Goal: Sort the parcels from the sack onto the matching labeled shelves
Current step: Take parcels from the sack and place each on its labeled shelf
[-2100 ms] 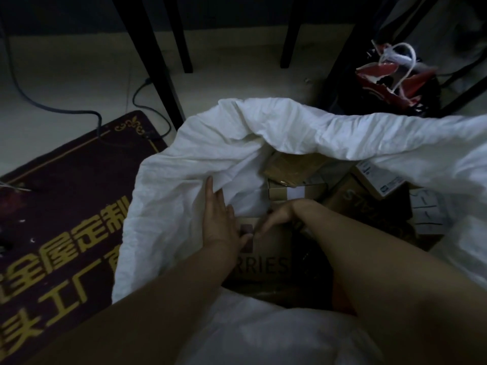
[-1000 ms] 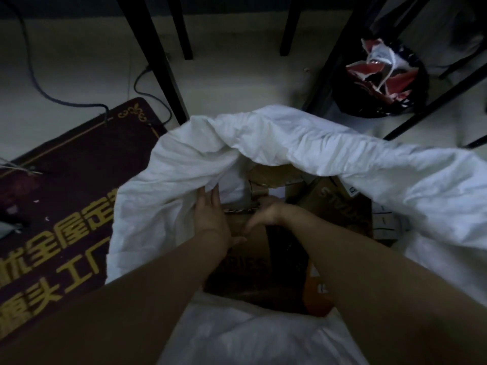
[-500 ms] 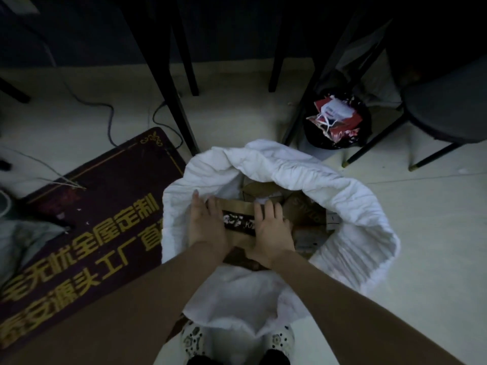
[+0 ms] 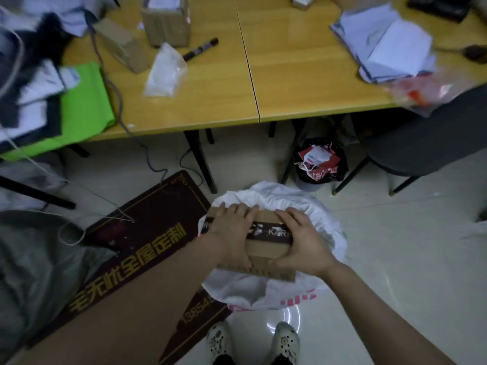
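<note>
Cluttered wooden desk (image 4: 303, 75), pale floor (image 4: 395, 259), dark mat (image 4: 147, 222) (gold lettering) beside sack (image 4: 322, 219).

Pale perforated clogs (image 4: 219, 341); dark cloth (image 4: 223, 361) at the ankles; bare forearms (image 4: 147, 293).

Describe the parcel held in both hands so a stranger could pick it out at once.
Find the white sack on the floor in front of the wooden table. Over its mouth, the left hand and right hand grip a brown cardboard box. Unlike the plain boxes on the table, it carries a dark tape band with white lettering.
</note>
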